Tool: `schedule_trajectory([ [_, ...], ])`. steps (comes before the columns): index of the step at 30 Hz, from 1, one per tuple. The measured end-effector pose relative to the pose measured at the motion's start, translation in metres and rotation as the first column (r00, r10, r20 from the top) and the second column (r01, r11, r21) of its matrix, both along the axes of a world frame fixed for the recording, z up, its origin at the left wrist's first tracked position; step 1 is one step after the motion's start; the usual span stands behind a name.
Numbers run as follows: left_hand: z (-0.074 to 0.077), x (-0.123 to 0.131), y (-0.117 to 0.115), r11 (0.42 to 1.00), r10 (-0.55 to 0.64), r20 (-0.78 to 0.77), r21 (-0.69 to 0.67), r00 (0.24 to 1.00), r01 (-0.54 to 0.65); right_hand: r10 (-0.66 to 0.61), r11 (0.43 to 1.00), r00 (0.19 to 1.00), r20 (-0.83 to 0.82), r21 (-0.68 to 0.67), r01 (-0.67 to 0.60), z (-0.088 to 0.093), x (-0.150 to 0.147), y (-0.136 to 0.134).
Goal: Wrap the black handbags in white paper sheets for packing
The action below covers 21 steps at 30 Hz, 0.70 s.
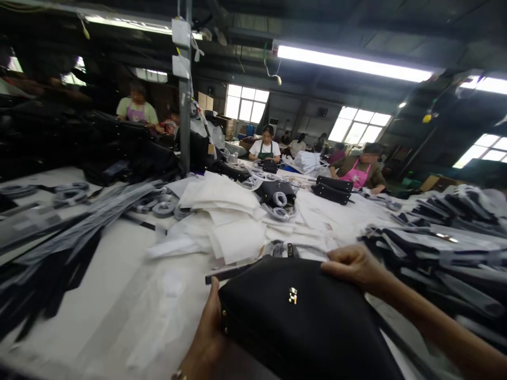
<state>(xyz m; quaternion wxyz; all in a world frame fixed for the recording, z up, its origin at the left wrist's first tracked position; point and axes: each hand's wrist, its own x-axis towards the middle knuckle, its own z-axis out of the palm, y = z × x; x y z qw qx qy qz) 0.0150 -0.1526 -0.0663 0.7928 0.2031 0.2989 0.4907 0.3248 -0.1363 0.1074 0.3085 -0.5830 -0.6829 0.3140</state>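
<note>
A black handbag with a small gold clasp on its face fills the lower middle of the head view, tilted toward me. My left hand grips its left side, thumb up along the edge near two gold studs; the other fingers are hidden behind the bag. At the upper right edge, my right hand pinches the rim between thumb and curled fingers. Just beyond the bag lie a wrapped strap coil and a stack of white sheets.
Long wrapped black straps spread over the white table at left. Piled black bag parts crowd the right side. A metal post rises beyond the table's left part. Several people sit working farther back, near another black bag.
</note>
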Motion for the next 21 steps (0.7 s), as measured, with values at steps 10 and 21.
schedule_trajectory([
  [10, 0.005, -0.084, -0.072, 0.986, 0.111, -0.452, 0.162, 0.885, -0.041, 0.263, 0.939, 0.789, 0.555, 0.041, -0.342, -0.071, -0.061, -0.051],
  [21, 0.067, -0.053, -0.078, 0.487, 0.573, -0.696, 0.714, 0.434, 0.502, 0.053, 0.996, 0.966, 0.253, 0.053, -0.069, -0.107, -0.099, -0.120],
])
